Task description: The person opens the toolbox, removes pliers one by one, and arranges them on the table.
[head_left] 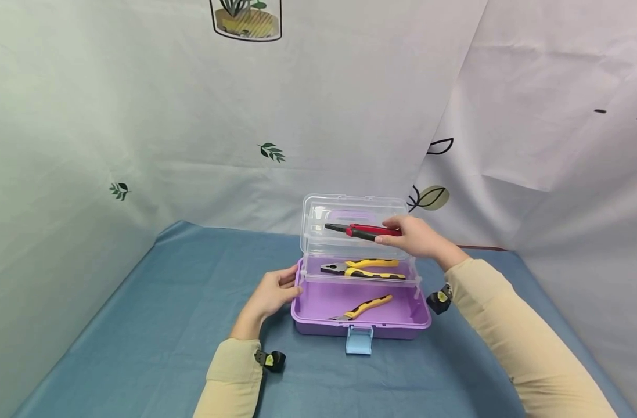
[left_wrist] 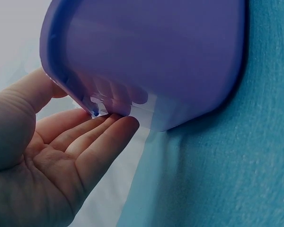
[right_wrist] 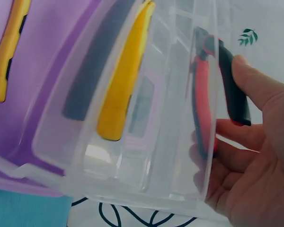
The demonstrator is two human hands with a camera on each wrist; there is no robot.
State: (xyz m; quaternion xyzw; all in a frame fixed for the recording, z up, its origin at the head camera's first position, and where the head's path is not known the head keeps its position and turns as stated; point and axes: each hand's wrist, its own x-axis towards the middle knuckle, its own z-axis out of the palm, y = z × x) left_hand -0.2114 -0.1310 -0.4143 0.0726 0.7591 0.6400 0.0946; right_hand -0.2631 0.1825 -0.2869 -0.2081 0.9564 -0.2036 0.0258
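Note:
A purple toolbox (head_left: 318,327) stands with its clear lid (head_left: 310,232) raised. My left hand (head_left: 273,290) grips the box's left side, the thumb at the rim and the fingers at the back corner (left_wrist: 94,137). Over the box, my right hand (head_left: 417,237) holds pliers with red and black handles (head_left: 367,231) in front of the lid, jaws pointing left; the right wrist view shows the black handle (right_wrist: 233,90) by the thumb. Combination pliers with yellow and black handles (head_left: 373,263) lie in the clear upper tray. Smaller yellow-handled pliers (head_left: 370,305) lie in the box's bottom.
A light blue latch (head_left: 359,341) hangs down at the box's front. Blue cloth (head_left: 193,325) covers the table under it. White patterned fabric (head_left: 349,104) hangs behind and at both sides.

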